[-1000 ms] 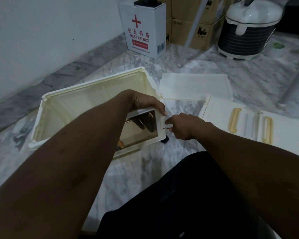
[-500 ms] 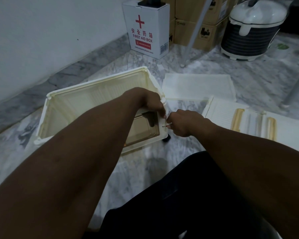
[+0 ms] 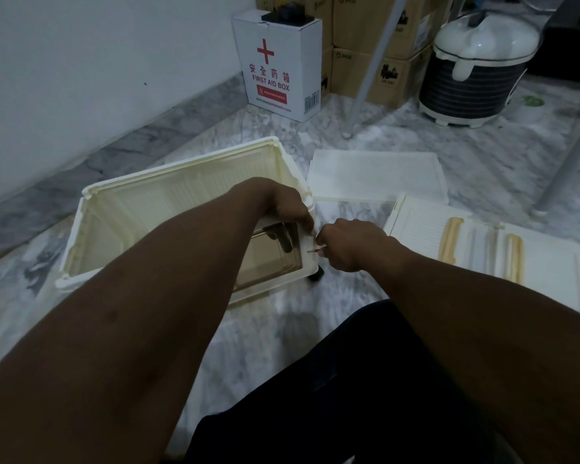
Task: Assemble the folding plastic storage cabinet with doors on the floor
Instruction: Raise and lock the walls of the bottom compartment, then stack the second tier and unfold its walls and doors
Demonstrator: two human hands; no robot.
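Observation:
The cream plastic cabinet body [image 3: 168,199] stands open-topped on the marble floor, with a clear amber door panel [image 3: 272,259] in its near right side. My left hand [image 3: 287,205] grips the cabinet's right rim above that panel. Just right of the corner, my right hand [image 3: 349,244] pinches a thin pin [image 3: 312,251] whose tip points into the cabinet's side. A small black caster [image 3: 316,274] shows under the corner. A flat white panel [image 3: 375,174] and a door panel with two tan handles [image 3: 482,252] lie on the floor to the right.
A first aid box [image 3: 277,65] stands by the white wall at the back, with cardboard boxes [image 3: 359,45] behind it and a rice cooker [image 3: 476,65] to the right. A slanted metal leg [image 3: 369,72] reaches the floor. My dark-trousered leg [image 3: 349,390] fills the bottom.
My left hand has slid up onto the cabinet's right rim. My right hand has moved closer to the corner with the pin. The view has shifted slightly.

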